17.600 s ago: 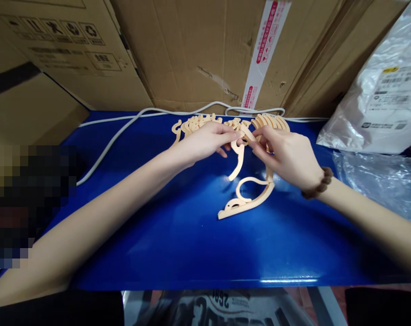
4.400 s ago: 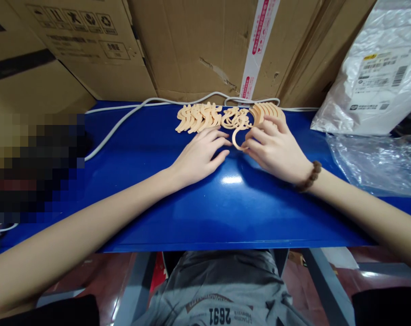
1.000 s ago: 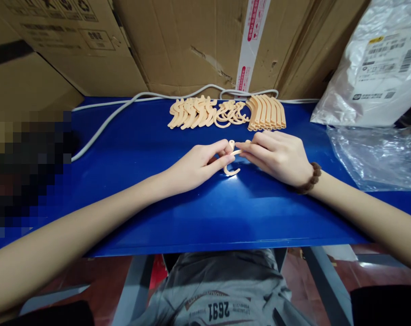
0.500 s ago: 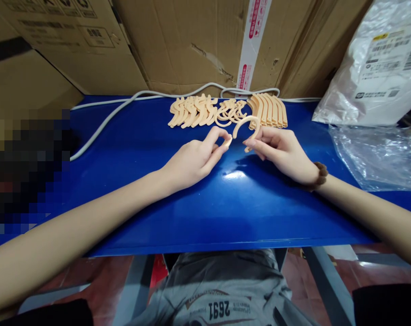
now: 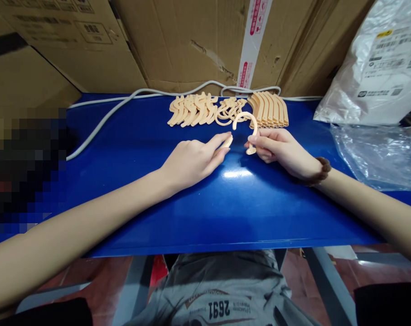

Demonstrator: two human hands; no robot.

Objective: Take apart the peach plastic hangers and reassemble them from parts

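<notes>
A small cream piece [image 5: 227,142] is pinched between the thumb and fingers of my left hand [image 5: 195,160]; most of it is hidden. My right hand [image 5: 280,147], with a brown band at the wrist, grips a cream hook [image 5: 254,122] by its stem, the curve upward and a flat foot below. The two held pieces are close but apart. Behind them lie a group of wavy cream pieces [image 5: 193,110], a small heap of cream hooks [image 5: 230,110] and a row of curved cream arms [image 5: 269,109].
The blue table [image 5: 198,217] has a white cable [image 5: 105,124] along its back and left. Cardboard boxes [image 5: 191,45] stand behind. A white plastic package [image 5: 368,77] and a clear plastic bag [image 5: 385,158] are at the right.
The hook in my right hand has turned more upright, its foot now showing below my fingers. My left fingers have straightened somewhat around the small piece.
</notes>
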